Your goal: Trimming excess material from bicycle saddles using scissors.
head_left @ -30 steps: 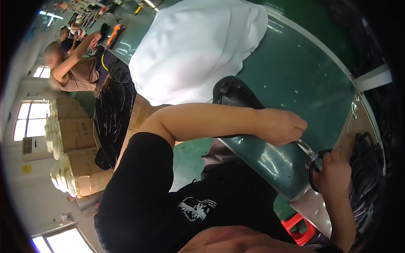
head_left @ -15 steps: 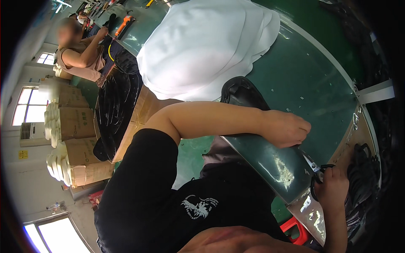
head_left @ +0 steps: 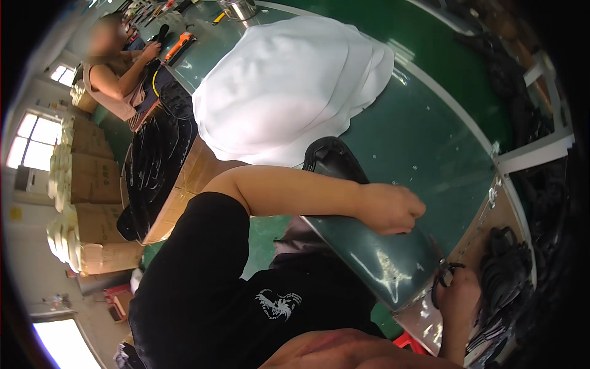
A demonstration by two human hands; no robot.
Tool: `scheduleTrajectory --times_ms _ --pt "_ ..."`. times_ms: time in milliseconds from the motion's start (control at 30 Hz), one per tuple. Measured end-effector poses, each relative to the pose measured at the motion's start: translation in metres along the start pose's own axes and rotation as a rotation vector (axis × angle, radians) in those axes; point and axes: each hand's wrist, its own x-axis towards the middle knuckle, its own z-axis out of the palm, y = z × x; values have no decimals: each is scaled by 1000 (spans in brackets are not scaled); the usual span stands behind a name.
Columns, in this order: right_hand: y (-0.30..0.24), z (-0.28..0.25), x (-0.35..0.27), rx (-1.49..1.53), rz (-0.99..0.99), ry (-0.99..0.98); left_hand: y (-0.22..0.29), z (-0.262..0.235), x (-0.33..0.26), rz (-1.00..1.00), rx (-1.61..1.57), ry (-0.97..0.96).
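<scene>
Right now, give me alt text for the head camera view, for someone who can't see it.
A person's left hand rests on a green table, while the right hand holds black scissors at its edge. A white cloth pile lies farther along, and another person works beside cardboard boxes.

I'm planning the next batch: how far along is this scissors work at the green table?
Done: a heap of black pieces lies beside the right hand, finished or not I cannot tell. In hand: that hand holds black-handled scissors; the left hand rests on the green table. Left: the white cloth pile lies untouched.
</scene>
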Motion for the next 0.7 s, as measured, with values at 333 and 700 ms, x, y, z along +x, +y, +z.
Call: scheduleTrajectory --times_ms 333,700 --pt "-7 -1 9 34 -75 54 28 7 -2 167 493 5" --pt "-14 -4 19 32 -174 55 32 26 1 -59 723 -42"
